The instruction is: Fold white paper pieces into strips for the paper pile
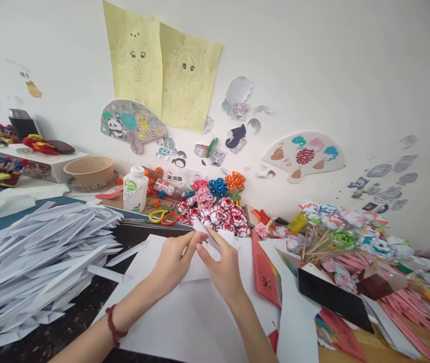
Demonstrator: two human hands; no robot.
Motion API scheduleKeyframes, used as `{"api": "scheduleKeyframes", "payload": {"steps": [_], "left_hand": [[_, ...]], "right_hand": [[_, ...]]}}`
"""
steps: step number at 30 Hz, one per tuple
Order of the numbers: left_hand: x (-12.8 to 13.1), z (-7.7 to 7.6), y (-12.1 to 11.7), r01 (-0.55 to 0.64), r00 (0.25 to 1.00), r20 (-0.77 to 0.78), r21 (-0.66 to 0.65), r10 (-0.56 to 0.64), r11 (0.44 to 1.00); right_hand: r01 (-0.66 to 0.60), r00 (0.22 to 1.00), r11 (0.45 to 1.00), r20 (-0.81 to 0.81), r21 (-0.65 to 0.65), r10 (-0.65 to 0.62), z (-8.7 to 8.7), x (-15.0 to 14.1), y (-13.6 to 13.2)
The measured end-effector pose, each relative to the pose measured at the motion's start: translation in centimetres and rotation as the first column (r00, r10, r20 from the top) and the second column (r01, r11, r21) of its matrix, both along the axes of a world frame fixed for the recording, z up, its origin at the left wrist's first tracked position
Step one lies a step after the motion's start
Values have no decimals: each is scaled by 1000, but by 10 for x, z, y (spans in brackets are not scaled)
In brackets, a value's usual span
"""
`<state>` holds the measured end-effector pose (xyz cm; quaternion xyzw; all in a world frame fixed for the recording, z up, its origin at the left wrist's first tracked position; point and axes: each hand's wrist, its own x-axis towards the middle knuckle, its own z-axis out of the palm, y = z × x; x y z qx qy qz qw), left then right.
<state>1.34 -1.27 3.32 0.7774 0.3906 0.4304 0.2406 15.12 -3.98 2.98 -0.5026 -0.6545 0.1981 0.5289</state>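
Note:
A small piece of white paper (211, 239) is pinched between my two hands, above the white sheets (192, 322) on the dark tabletop. My left hand (179, 254), with a dark red cord bracelet on its wrist, has its fingertips closed on the paper's left side. Thumb and fingers of my right hand (224, 259) grip it from the right. Part of the paper is hidden behind the fingers. To the left lies a big heap of folded white paper strips (56, 257), with a few loose strips nearer the sheets.
Behind my hands are scissors (164, 217), a white bottle (135, 189) and red-and-white paper flowers (222, 214). On the right lie a red packet (264, 272), a black phone (333, 297) and wrapped paper flowers on sticks (324, 244). A round tub (89, 171) stands back left.

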Motion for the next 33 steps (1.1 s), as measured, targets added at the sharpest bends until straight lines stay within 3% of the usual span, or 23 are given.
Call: {"api": "scheduleKeyframes", "payload": {"steps": [3,6,8,11,14,19,23,28,33], "left_hand": [[-1,2,0,-35,999,-29,81,38,996],[-4,5,3,-125,974,-143,312,177,942],[-5,6,5,-101,936,-263,430,232,897],[-5,7,5,-42,887,-383,488,258,872],[-4,7,1,17,892,-412,444,187,896],[0,4,-3,72,935,-355,180,-3,981],[3,0,-1,105,958,-271,25,-94,994],[3,1,0,135,969,-207,-25,-137,991],[0,2,4,103,974,-200,-34,-108,994]], "right_hand": [[-23,1000,999,-1,-24,23,3,4,0],[-62,997,998,54,-32,64,5,8,-1],[-92,989,995,111,-36,95,6,9,0],[-33,985,999,168,-10,34,6,11,0],[49,980,997,190,51,-58,6,15,1],[-18,973,993,231,119,-10,0,19,2],[53,958,982,269,182,-101,-7,15,1],[164,942,943,237,288,-237,-6,18,-3],[318,905,872,155,372,-396,3,33,-3]]}}
